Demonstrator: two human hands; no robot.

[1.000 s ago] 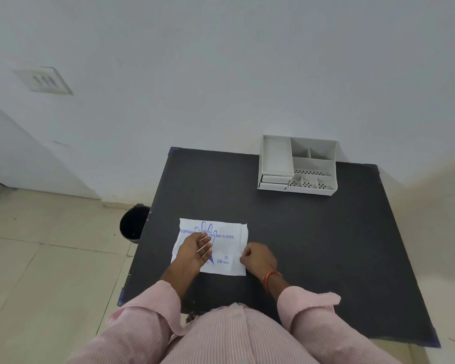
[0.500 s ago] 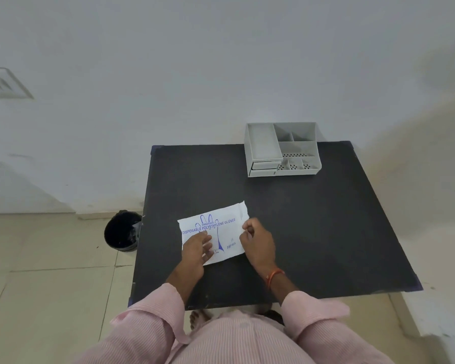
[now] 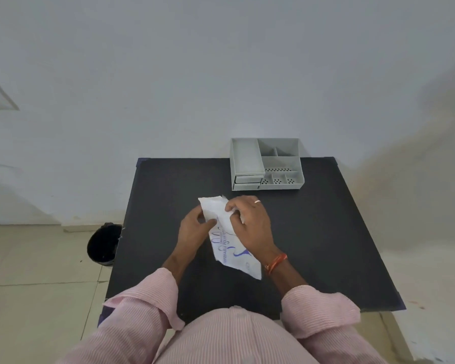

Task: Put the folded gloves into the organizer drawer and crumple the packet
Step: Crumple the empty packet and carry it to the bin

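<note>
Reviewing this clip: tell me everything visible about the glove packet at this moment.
The packet is a thin white plastic-looking sleeve with blue printing, including a glove outline and partly readable lettering. It is lifted off the black table, held between both hands, running lengthwise from far-left to near-right, wrinkled and bent. The left hand pinches its far end, while the right hand covers its right side with fingers curled at the top. Its near corner hangs free by the right wrist. Whether gloves remain inside cannot be told.

organizer (image 3: 267, 164) at table's (image 3: 326, 232) far edge, bin (image 3: 103, 244) left of table
</note>
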